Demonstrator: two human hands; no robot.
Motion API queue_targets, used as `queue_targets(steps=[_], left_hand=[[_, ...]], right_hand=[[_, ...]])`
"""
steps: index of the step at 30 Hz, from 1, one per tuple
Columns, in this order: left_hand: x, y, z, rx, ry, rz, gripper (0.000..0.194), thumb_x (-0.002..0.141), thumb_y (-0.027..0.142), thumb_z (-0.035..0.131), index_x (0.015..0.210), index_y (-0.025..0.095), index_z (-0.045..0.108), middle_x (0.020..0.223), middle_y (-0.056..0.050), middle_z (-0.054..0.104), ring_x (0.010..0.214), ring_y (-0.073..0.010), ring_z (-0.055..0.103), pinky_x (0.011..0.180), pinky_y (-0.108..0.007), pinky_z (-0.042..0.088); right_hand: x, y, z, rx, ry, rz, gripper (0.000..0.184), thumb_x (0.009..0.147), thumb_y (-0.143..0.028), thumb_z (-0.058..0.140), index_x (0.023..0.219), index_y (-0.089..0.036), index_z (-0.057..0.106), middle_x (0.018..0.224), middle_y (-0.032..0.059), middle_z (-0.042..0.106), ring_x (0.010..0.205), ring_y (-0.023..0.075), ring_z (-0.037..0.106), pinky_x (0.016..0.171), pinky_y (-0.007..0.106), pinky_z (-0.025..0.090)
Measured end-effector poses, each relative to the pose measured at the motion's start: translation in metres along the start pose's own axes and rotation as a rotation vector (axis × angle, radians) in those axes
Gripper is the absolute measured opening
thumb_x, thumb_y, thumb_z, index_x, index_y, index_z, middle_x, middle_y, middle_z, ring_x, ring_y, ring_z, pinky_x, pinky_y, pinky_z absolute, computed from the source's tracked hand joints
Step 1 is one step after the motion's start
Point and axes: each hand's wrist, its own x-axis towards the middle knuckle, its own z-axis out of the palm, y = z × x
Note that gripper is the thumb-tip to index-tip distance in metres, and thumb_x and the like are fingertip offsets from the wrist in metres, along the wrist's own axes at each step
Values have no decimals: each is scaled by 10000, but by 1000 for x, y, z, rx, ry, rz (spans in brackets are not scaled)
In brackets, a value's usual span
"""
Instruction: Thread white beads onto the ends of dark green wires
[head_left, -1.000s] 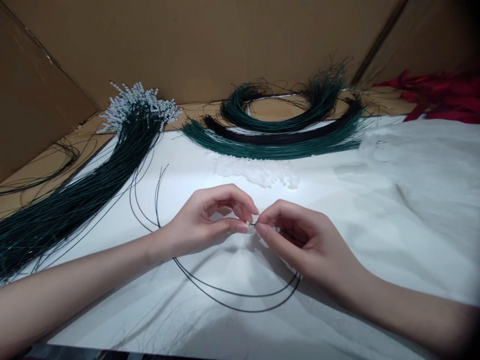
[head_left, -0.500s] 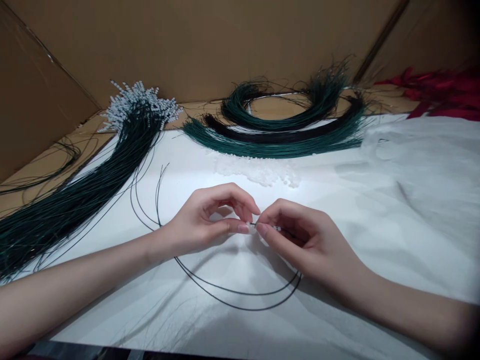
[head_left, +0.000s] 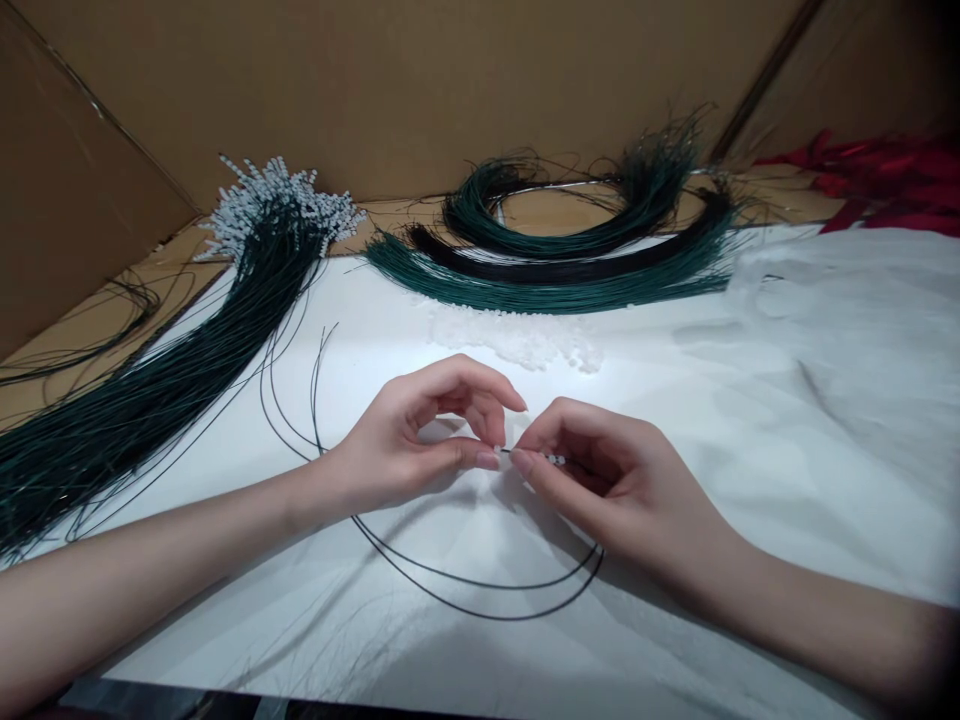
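My left hand point(head_left: 427, 430) pinches a small white bead point(head_left: 498, 456) between thumb and a bent finger, its index finger lifted away. Close against it, my right hand point(head_left: 600, 460) grips a dark cord point(head_left: 506, 451), whose tip reaches the bead. Several white beads sit on the cord point(head_left: 556, 459) just inside my right fingers. Two dark strands point(head_left: 480, 590) curve down from my right hand and pass under my left forearm. Whether the cord tip is through the bead is too small to tell.
Loose white beads point(head_left: 517, 338) lie beyond my hands. Green and black cord bundles point(head_left: 570, 285) curve behind them. At left is a thick cord bundle point(head_left: 187, 370) with bead-covered ends point(head_left: 281, 205). Clear plastic point(head_left: 847, 330) and red material point(head_left: 885, 185) lie to the right, against cardboard walls point(head_left: 420, 90).
My left index finger has lifted a little away from the bead. Both hands otherwise stay in nearly the same place.
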Motion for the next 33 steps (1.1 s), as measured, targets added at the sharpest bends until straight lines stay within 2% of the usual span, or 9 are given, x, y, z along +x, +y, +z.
queue_targets(steps=[16, 24, 33], left_hand=[[-1, 2, 2, 21, 7, 21, 323, 802, 63, 747, 1067, 185, 610, 842, -8, 647, 774, -113, 644, 757, -243, 555], [-2, 1, 1, 38, 9, 51, 373, 770, 12, 753, 1066, 188, 609, 851, -9, 646, 796, -117, 643, 768, -235, 549], [-3, 1, 3, 59, 18, 40, 339, 792, 57, 750, 1070, 194, 612, 849, -13, 646, 789, -127, 642, 749, -249, 554]], right_hand=[[-1, -2, 0, -5, 3, -19, 127, 854, -162, 578, 729, -180, 590, 630, -26, 512, 551, 99, 424, 486, 240, 329], [-1, -2, 0, -9, -8, -17, 134, 859, -164, 588, 726, -180, 584, 622, -33, 496, 548, 91, 408, 484, 228, 319], [-1, -2, 0, -1, -26, 0, 137, 865, -170, 584, 729, -180, 575, 635, -26, 500, 558, 94, 412, 495, 233, 323]])
